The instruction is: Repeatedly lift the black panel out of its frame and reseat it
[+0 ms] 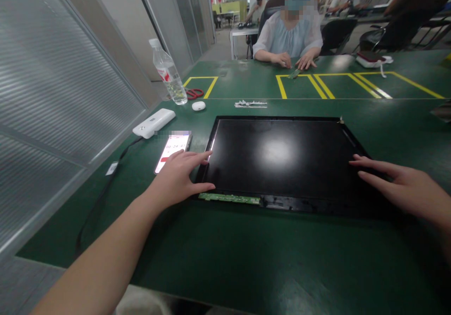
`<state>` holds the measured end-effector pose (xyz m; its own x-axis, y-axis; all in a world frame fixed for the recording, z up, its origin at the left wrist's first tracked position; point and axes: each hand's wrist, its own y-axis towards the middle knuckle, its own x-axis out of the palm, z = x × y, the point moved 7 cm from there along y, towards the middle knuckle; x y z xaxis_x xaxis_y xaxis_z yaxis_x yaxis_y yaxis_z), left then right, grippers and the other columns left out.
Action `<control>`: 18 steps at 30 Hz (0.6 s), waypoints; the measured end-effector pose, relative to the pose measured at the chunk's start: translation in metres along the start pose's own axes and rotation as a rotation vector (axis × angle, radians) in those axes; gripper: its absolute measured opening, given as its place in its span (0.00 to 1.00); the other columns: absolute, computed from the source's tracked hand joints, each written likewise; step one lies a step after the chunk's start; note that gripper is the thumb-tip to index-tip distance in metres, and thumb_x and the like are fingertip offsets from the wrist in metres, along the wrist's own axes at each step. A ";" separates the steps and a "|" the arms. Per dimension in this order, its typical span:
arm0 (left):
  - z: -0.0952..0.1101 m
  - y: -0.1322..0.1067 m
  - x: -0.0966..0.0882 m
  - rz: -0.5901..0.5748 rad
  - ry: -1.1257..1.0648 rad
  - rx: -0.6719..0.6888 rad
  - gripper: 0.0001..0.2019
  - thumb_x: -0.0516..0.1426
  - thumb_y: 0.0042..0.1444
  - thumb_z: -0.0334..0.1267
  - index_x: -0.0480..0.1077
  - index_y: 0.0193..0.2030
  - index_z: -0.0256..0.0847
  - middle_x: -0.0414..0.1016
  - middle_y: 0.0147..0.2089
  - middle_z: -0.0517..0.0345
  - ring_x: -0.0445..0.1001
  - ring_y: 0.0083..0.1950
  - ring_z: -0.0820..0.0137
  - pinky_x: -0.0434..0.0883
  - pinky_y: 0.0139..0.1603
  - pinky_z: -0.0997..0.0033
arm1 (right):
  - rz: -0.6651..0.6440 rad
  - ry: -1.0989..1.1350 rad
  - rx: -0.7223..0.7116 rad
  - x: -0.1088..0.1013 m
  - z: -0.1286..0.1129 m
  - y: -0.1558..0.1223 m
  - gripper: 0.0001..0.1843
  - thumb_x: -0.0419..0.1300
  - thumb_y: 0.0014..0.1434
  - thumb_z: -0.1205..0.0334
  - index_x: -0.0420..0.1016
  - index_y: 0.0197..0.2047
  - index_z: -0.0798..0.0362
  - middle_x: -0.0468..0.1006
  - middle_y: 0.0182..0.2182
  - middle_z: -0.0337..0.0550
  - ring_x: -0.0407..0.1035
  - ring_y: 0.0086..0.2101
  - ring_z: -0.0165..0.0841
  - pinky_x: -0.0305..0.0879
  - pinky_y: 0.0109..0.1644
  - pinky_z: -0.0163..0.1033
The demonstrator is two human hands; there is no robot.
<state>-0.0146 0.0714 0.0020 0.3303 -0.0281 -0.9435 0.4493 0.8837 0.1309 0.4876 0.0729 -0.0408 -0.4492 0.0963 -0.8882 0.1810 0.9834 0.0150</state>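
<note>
A black display panel (282,164) in a dark frame lies flat on the green table, face up. Along its near edge, at the left, a narrow green circuit board (230,198) is exposed. My left hand (179,171) rests at the panel's left edge, thumb and fingers spread apart over the rim. At the right edge my right hand (398,178) has its fingers stretched out over the frame, with nothing between them. Close by my left hand lies a lit phone (173,150) with a timer on its screen, partly behind the fingers.
At the left stand a water bottle (169,73) and a white power bank (154,123) with a black cable. Red scissors (195,93), a white earbud case (198,106) and white strips (251,104) lie beyond the panel. Across the table (246,254) sits a masked person (291,35).
</note>
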 end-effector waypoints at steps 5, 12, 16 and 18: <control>0.001 -0.001 0.004 -0.017 -0.065 0.013 0.42 0.69 0.55 0.55 0.66 0.73 0.42 0.83 0.57 0.44 0.76 0.61 0.46 0.62 0.68 0.35 | 0.018 0.014 -0.038 0.000 -0.001 0.000 0.29 0.59 0.49 0.38 0.85 0.50 0.40 0.81 0.57 0.39 0.75 0.56 0.51 0.65 0.67 0.57; -0.002 -0.001 0.007 -0.001 -0.171 -0.019 0.39 0.70 0.53 0.53 0.69 0.70 0.42 0.83 0.58 0.44 0.78 0.60 0.47 0.70 0.63 0.40 | 0.003 -0.015 0.040 0.000 -0.001 -0.001 0.32 0.58 0.47 0.37 0.85 0.51 0.40 0.80 0.59 0.39 0.74 0.57 0.51 0.67 0.66 0.56; -0.003 -0.002 0.008 -0.001 -0.204 -0.059 0.39 0.70 0.53 0.52 0.70 0.70 0.43 0.84 0.57 0.45 0.79 0.60 0.47 0.71 0.63 0.40 | 0.019 -0.012 0.060 -0.001 -0.001 -0.001 0.32 0.58 0.46 0.37 0.85 0.50 0.40 0.81 0.58 0.39 0.75 0.57 0.51 0.68 0.65 0.56; -0.005 -0.003 0.011 -0.022 -0.230 -0.084 0.39 0.70 0.53 0.52 0.70 0.70 0.44 0.83 0.59 0.45 0.79 0.62 0.47 0.70 0.65 0.40 | 0.030 -0.016 0.065 -0.002 0.000 0.000 0.31 0.59 0.45 0.37 0.85 0.49 0.39 0.81 0.58 0.38 0.76 0.55 0.51 0.68 0.64 0.56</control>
<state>-0.0167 0.0706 -0.0103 0.5056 -0.1450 -0.8505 0.3912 0.9171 0.0762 0.4889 0.0724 -0.0393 -0.4291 0.1229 -0.8949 0.2507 0.9680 0.0127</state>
